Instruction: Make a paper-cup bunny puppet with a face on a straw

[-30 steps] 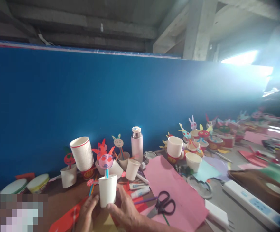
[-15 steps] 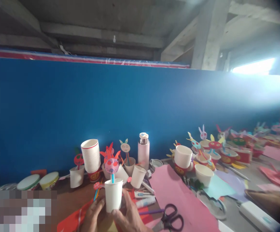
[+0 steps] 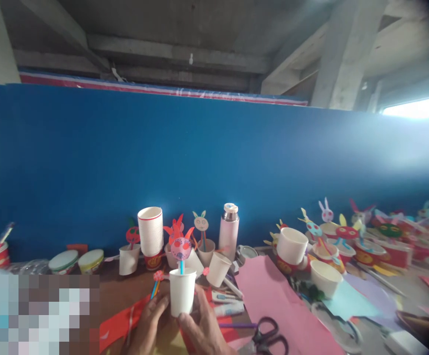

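Observation:
A white paper cup (image 3: 182, 295) stands upright between my two hands. A light blue straw (image 3: 181, 267) rises out of it, topped by a pink paper face (image 3: 181, 248) with red eyes and red horn-like strips. My right hand (image 3: 205, 323) is closed on the cup's right side, its thumb against the lower front. On the other side my left hand (image 3: 150, 318) has its fingers curled round the cup's left edge; their tips are hidden behind it. Red paper (image 3: 116, 326) lies by my left hand, and black-handled scissors (image 3: 268, 337) rest to the right of my right hand.
Behind stand a stack of paper cups (image 3: 151, 231), a pink thermos (image 3: 229, 234) and several finished cup figures. A large pink sheet (image 3: 273, 301) covers the table at right, beside a tape roll (image 3: 338, 325). Lidded tubs (image 3: 63, 261) sit at left. A blue partition (image 3: 199, 148) closes the back.
The view has turned slightly left, so everything sits further right, and a red cup shows at the far left. My hands still hold the cup in much the same way.

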`<state>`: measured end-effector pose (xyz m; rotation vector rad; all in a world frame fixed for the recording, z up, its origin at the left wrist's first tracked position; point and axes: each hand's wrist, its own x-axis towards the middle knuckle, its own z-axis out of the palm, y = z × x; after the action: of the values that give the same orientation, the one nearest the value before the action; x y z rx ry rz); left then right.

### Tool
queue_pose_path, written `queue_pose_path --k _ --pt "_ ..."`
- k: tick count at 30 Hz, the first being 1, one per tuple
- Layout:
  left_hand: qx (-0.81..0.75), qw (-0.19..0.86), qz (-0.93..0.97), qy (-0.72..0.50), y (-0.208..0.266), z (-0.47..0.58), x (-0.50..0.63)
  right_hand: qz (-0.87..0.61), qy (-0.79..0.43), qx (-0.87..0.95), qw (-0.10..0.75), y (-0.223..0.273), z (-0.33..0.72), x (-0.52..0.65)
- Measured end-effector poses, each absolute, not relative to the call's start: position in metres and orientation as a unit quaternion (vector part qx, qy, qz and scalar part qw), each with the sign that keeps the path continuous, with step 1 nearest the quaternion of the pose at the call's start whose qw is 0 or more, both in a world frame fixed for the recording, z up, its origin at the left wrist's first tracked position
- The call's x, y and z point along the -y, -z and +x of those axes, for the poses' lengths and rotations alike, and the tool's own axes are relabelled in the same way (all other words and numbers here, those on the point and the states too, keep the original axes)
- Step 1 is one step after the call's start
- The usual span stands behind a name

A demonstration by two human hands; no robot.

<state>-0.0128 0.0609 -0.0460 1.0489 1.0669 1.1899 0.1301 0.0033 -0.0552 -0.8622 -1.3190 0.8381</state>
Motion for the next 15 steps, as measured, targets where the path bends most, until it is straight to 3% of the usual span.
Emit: queue_pose_path --k 15 --pt "-0.395 0.638 0.460 -0.474 0.029 -0.008 -0.049 -0.389 -0.366 0.577 0.618 0.050 0.130 0.000"
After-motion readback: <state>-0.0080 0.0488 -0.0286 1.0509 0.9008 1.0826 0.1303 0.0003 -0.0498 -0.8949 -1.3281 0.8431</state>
